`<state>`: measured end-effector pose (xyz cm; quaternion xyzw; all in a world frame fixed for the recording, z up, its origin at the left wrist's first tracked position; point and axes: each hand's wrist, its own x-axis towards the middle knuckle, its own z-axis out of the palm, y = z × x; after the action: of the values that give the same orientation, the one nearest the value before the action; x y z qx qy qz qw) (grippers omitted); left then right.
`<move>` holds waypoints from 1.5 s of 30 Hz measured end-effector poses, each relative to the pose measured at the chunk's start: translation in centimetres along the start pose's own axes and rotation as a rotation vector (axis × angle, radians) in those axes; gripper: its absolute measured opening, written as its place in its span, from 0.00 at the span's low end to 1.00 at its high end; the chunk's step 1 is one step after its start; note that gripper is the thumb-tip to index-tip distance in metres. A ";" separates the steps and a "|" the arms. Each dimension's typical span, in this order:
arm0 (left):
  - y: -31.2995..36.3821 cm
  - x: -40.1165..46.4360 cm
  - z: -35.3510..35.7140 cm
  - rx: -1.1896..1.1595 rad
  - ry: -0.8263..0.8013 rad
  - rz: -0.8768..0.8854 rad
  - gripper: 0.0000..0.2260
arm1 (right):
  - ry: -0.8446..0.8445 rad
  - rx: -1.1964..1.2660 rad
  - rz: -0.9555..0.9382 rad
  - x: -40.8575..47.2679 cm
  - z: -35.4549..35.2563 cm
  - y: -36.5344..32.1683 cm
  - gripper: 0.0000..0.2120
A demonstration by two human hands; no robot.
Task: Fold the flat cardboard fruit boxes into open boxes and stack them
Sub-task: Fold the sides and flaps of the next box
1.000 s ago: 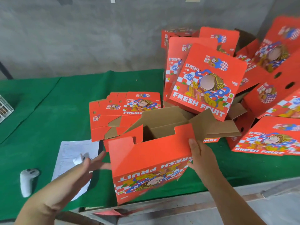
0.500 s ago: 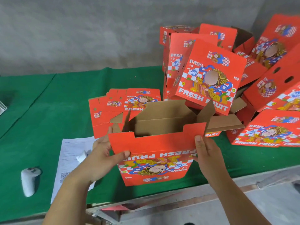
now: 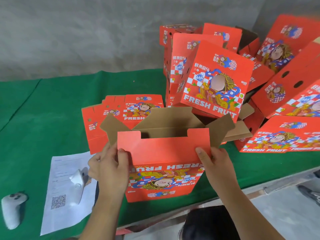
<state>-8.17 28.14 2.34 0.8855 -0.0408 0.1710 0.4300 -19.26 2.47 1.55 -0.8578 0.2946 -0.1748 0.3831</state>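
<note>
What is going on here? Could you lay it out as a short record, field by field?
Activity: a person is folding a red fruit box, printed side facing them upside down
Left hand: grips the box's left edge, thumb on the front
Right hand: grips the right edge, thumb on the front
Box state: top open, brown flaps sticking up
Flat boxes: stacked behind, on the green cloth
Folded boxes: piled at right
Also there: printed sheet, white controller

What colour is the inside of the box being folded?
Plain brown cardboard inside the box; the outside is red. The head view shows it.
</note>
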 end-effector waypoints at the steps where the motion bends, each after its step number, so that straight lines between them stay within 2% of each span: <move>1: -0.2 -0.1 0.3 0.023 0.020 -0.017 0.15 | 0.007 0.010 0.002 0.0 0.1 0.2 0.26; 4: -0.7 0.0 1.3 0.079 0.033 -0.033 0.17 | 0.015 0.114 -0.003 0.3 0.7 0.7 0.27; 7: -0.8 0.8 2.2 0.041 0.023 -0.034 0.18 | 0.025 0.237 -0.052 1.5 0.7 0.2 0.41; 9: -1.0 0.8 2.4 0.021 0.039 -0.019 0.18 | 0.002 0.314 -0.102 1.6 0.9 -0.1 0.45; 10: -1.1 0.7 2.4 0.006 0.058 -0.022 0.20 | -0.015 0.358 -0.124 1.6 1.1 0.0 0.46; 13: -0.8 1.1 2.3 -0.079 0.119 -0.087 0.39 | -0.009 0.427 -0.143 1.4 1.4 0.5 0.48; 16: -0.6 3.1 2.1 -0.132 0.126 -0.012 0.42 | -0.019 0.506 -0.128 1.9 1.2 0.6 0.49; 18: -0.6 3.7 1.9 -0.167 0.095 0.014 0.40 | -0.044 0.484 -0.144 1.9 1.2 0.4 0.45; 21: -0.9 3.9 2.2 -0.161 0.076 0.074 0.33 | -0.033 0.163 -0.249 1.4 1.5 0.4 0.30; 22: -1.1 3.9 2.3 -0.142 0.090 0.108 0.31 | -0.004 0.088 -0.278 1.2 1.6 0.6 0.29; 26: -1.4 4.5 2.8 -0.048 0.088 0.228 0.24 | 0.039 0.085 -0.263 1.0 1.9 1.4 0.28; 32: -1.1 5.6 3.0 -0.025 0.077 0.274 0.14 | 0.044 0.095 -0.303 2.9 2.4 0.9 0.27; 34: -0.9 5.8 3.0 -0.031 0.004 0.351 0.13 | 0.048 0.082 -0.296 3.6 2.7 0.8 0.26; 38: -1.3 4.7 2.5 -0.104 -0.214 0.331 0.11 | 0.028 0.050 -0.282 3.3 3.0 1.6 0.25; 42: -0.1 6.4 2.2 -0.030 -0.345 0.312 0.15 | 0.006 0.026 -0.279 3.3 3.0 1.6 0.24; 45: 0.9 8.4 3.1 0.104 -0.381 0.332 0.10 | -0.056 -0.021 -0.245 3.9 2.2 1.1 0.26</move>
<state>0.37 25.80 4.09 0.9037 -0.2573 0.0712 0.3347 -15.49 0.58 -0.41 -0.8960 0.1784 -0.1931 0.3579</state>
